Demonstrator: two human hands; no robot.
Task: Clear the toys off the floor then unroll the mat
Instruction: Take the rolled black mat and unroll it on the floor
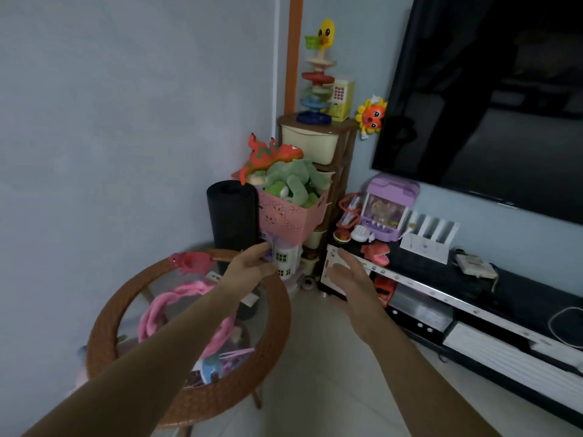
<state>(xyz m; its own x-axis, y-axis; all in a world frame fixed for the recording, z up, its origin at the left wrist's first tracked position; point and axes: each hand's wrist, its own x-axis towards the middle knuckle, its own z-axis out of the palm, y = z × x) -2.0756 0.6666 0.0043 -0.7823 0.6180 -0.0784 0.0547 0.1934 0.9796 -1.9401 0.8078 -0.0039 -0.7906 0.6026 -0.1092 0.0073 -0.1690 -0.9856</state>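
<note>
A rolled black mat point(232, 212) stands upright in the corner against the wall, behind a round wicker table point(265, 351). My left hand point(249, 266) reaches over the table toward the base of the mat with straight fingers; its fingertips lie by a small white and purple toy house point(285, 258). My right hand point(348, 274) hovers with spread fingers in front of the TV stand, holding nothing. A pink basket point(290, 217) right of the mat holds a green plush point(290, 181) and an orange dinosaur point(271, 154).
A drawer tower point(342, 159) with a duck stacking toy point(318, 74) stands in the corner. The black TV stand point(473, 298) carries a purple claw machine toy point(389, 206) and small toys under a wall TV point(492, 99). Pink fabric point(164, 307) lies under the table's glass. Pale floor tiles point(321, 348) lie between.
</note>
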